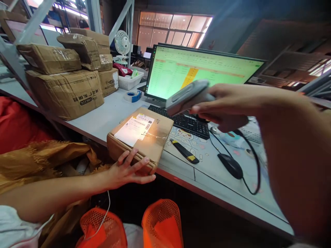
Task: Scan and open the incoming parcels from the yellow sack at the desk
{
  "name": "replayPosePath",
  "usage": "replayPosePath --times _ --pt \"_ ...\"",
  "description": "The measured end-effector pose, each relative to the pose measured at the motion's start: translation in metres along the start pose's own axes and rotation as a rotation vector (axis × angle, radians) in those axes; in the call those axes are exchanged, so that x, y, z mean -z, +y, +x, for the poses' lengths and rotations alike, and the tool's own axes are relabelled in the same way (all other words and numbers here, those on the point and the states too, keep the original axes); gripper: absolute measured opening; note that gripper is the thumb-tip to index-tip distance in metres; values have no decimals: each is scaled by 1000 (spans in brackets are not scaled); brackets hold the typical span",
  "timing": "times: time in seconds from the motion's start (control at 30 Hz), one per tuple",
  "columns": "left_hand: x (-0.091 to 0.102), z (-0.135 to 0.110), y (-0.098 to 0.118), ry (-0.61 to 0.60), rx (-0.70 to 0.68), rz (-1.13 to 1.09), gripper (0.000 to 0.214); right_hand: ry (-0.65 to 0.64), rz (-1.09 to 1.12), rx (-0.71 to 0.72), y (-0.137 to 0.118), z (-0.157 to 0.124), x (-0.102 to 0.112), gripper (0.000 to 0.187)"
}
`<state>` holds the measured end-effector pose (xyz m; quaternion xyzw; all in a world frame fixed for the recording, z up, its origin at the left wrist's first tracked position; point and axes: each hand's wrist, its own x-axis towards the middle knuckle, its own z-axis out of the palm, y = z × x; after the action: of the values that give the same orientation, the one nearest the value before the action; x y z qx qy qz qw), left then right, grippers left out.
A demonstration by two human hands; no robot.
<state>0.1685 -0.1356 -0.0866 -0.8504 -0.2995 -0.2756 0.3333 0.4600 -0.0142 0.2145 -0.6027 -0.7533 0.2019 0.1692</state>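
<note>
My right hand is wrapped round a grey-white barcode scanner, raised above the keyboard with its head pointing left. A black cable hangs in a loop behind it. Below and to the left, a taped cardboard box sits at the desk's front edge, jutting out over it. Its top carries a white shipping label, lit by a warm glow, and a little handwriting. Against the box's near side rests my left hand, fingers spread, tips touching the cardboard.
A utility knife and a black mouse lie on the desk mat. Behind are a keyboard, monitor, blue tape roll and white basket. Cardboard boxes are stacked left. Orange mesh shows below.
</note>
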Motion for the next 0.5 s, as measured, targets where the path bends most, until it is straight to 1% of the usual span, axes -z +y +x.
replayPosePath --times 0.07,0.1,0.13,0.2,0.27,0.33,0.37,0.43,0.5 --pt "1 0 1 -11 5 -12 94 -298 -156 -7 -22 10 -15 58" --pt "2 0 1 -10 14 -20 94 -360 -195 0 -26 13 -21 60" --pt "3 1 0 -7 25 -35 93 -353 -204 19 -25 15 -24 60" --pt "8 6 -7 12 65 -83 91 -292 -205 36 -9 15 -27 58" --pt "18 13 -23 17 139 -170 95 -222 -186 22 23 8 -29 53" --pt "30 21 -51 -14 265 -266 104 -160 -153 -33 63 -3 -36 46" --pt "35 23 -69 -24 351 -309 109 -130 -144 -74 85 -9 -42 44" --pt "39 22 -111 -20 574 -385 114 -53 -174 -173 131 -21 -61 40" --pt "34 12 -154 -3 818 -495 117 41 -322 -272 174 -31 -86 37"
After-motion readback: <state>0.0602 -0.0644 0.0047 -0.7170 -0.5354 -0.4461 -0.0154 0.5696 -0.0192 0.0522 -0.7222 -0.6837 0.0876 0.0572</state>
